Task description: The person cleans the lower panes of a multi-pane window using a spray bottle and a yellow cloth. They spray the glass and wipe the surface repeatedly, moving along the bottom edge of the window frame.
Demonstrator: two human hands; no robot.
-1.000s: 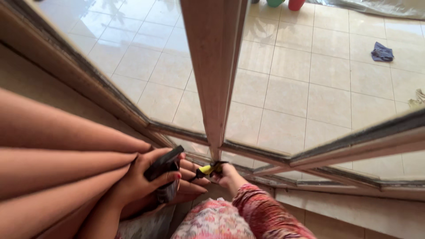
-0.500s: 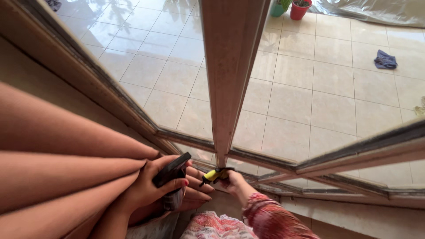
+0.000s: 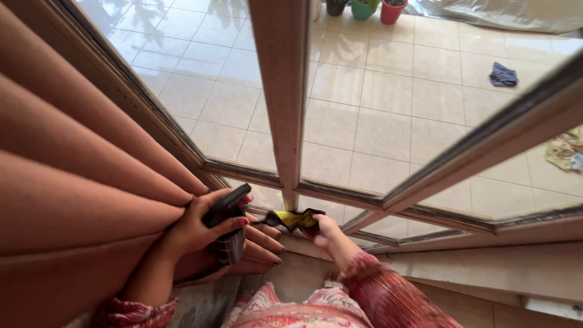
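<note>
My left hand [image 3: 200,228] grips a dark spray bottle [image 3: 226,223] and presses against the folds of a reddish-brown curtain [image 3: 79,182] at the left. My right hand [image 3: 322,229] holds a yellow and dark cloth [image 3: 291,218] against the bottom of the window frame, just at the foot of the vertical wooden window bar [image 3: 282,91]. The two hands are close together at the lower sill. Both sleeves are red patterned fabric.
The window frame's lower rail [image 3: 243,170] is grimy and dark. An opened window sash [image 3: 486,158] angles out to the right. Beyond the glass lies a tiled floor [image 3: 388,115] with plant pots [image 3: 364,7], a blue rag [image 3: 503,75] and plastic sheeting [image 3: 504,13].
The view has shifted slightly right and up along the window. My right hand with the cloth stays at the base of the vertical bar; my left hand keeps the bottle by the curtain.
</note>
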